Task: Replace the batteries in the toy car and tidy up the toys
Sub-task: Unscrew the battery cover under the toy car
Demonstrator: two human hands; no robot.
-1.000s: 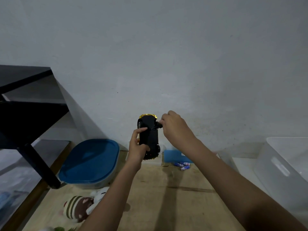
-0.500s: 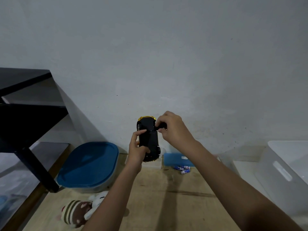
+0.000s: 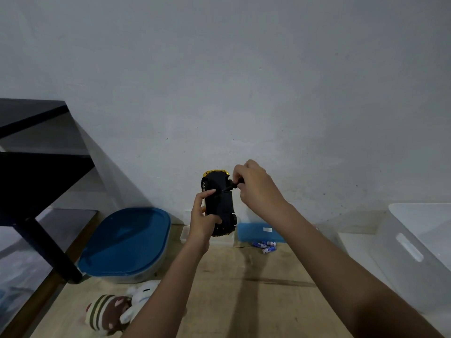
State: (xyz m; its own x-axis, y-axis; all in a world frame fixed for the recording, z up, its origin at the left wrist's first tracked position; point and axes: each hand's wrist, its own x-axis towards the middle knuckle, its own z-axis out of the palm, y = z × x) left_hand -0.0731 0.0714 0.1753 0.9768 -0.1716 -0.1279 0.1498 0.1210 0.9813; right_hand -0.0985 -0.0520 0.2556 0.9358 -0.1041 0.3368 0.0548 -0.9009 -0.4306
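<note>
Blue-lidded container (image 3: 127, 242): left on the worktop (image 3: 244, 303). Toy car (image 3: 219, 206): held aloft, underside toward the camera, left hand (image 3: 203, 222) curled round its body. Right hand (image 3: 256, 189) pinches a screwdriver (image 3: 231, 187), tip on the underside. Batteries (image 3: 266, 246) lie beneath.

A home room: plush toys (image 3: 114, 313) and storage bins (image 3: 419, 252) on floor.

Dim indoor light, cool grey cast. Wall (image 3: 244, 69) evenly lit, darker toward frame corners. Black table (image 3: 36, 167) throws broad soft shadow on wall to its right. Arm shadows lie as dark bands on wooden surface (image 3: 268, 308). Toy car (image 3: 219, 203) underside near black, detail lost. Wide-angle bend at edges; white bin (image 3: 415, 240) stretched. Plush toys (image 3: 109, 313) slightly soft.
</note>
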